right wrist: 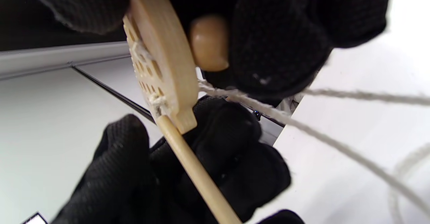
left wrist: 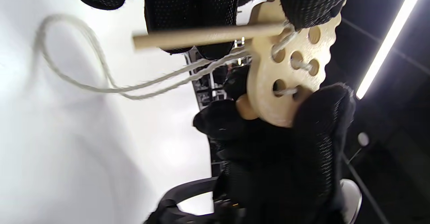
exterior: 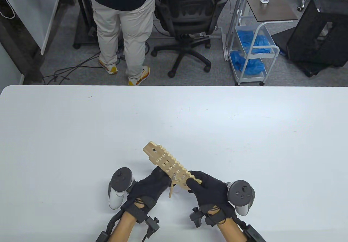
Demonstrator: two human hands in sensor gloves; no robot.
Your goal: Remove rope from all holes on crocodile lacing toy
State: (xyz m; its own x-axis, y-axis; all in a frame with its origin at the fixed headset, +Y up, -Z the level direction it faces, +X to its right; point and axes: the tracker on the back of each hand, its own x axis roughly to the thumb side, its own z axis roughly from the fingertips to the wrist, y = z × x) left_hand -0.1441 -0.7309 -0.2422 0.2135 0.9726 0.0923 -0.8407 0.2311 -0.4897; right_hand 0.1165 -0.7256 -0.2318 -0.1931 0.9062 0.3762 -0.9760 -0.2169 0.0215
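The wooden crocodile lacing toy (exterior: pixel 166 161) is held above the table, head pointing far left. My left hand (exterior: pixel 160 176) holds its middle from below. My right hand (exterior: pixel 194 181) grips its tail end. White rope (exterior: pixel 178 177) still runs through a few holes near the tail. The wooden needle stick (exterior: pixel 171 189) hangs down from there. In the left wrist view the toy (left wrist: pixel 265 79) shows laced holes, the stick (left wrist: pixel 201 37) crosses my fingers (left wrist: pixel 191 9), and slack rope (left wrist: pixel 100 83) loops over the table. In the right wrist view the toy (right wrist: pixel 164 59), stick (right wrist: pixel 195 173) and rope (right wrist: pixel 302 123) appear edge-on.
The white table (exterior: pixel 244 133) spreads around the hands. Beyond its far edge a person (exterior: pixel 122 30) stands beside an office chair (exterior: pixel 187 21), and a white cart (exterior: pixel 252 49) with blue items is at the right.
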